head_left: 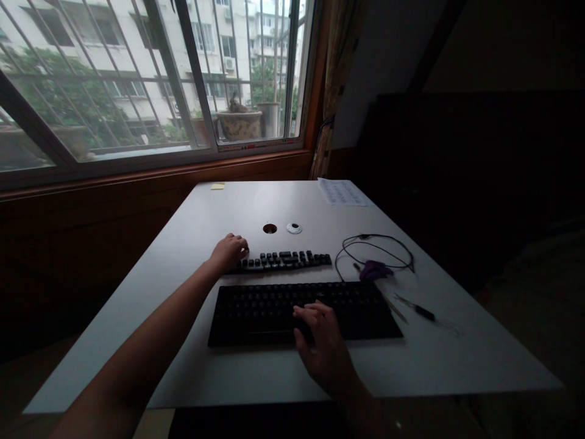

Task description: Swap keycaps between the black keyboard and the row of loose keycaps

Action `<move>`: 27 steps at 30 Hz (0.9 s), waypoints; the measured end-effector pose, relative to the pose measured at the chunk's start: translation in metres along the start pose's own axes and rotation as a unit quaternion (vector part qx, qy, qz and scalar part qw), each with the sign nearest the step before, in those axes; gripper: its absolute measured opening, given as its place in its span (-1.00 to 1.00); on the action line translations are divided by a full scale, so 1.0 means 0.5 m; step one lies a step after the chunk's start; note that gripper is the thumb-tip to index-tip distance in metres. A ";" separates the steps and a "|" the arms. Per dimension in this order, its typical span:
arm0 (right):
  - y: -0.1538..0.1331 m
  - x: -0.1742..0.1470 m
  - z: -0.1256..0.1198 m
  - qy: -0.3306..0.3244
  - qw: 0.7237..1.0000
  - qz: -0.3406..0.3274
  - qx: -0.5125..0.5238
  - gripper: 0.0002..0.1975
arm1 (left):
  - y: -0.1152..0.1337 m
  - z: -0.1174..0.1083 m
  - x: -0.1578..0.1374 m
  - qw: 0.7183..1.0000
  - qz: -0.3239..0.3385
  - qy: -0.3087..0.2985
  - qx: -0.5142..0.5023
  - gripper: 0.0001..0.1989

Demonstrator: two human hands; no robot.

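A black keyboard (269, 314) lies near the front of the white table. My right hand (322, 341) rests over its middle, fingers apart, with nothing visible in them. Behind the keyboard, black keycaps (287, 259) are set out in uneven rows on the table. At the left end of these rows is my left hand (228, 251), its fingers curled and thumb and fingertips close together. Whatever it may pinch is too small and dark to make out. The hand hides part of the keycap rows.
Right of the keyboard lie a coiled black cable (379, 238), a purple cloth (375, 271), a dark-handled tool with wire loops (424, 313) and a thin tweezer-like tool (395, 310). Farther back are a round hole (270, 228), a white round cover (294, 228), printed paper (342, 192) and yellow sticky notes (218, 186).
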State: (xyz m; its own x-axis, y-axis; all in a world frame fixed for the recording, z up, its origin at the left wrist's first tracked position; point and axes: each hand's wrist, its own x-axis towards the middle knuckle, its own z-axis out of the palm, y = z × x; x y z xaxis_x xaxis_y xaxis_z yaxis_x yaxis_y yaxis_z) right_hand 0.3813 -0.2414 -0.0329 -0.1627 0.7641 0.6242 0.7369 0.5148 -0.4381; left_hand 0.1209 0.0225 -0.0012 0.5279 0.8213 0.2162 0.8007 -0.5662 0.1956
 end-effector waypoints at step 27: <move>0.001 0.010 0.009 -0.002 0.999 -0.039 0.019 -0.84 | 0.246 0.048 -0.312 0.910 0.024 0.149 -0.386 -0.78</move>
State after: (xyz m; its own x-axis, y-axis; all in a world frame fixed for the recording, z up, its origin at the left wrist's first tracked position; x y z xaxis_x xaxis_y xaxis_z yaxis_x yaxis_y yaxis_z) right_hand 0.3781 -0.2357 -0.0330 -0.2213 0.7231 0.6544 0.6970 0.5866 -0.4124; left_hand 0.1436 -0.1736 -0.0341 0.3647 0.8043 0.4691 0.2809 -0.5754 0.7681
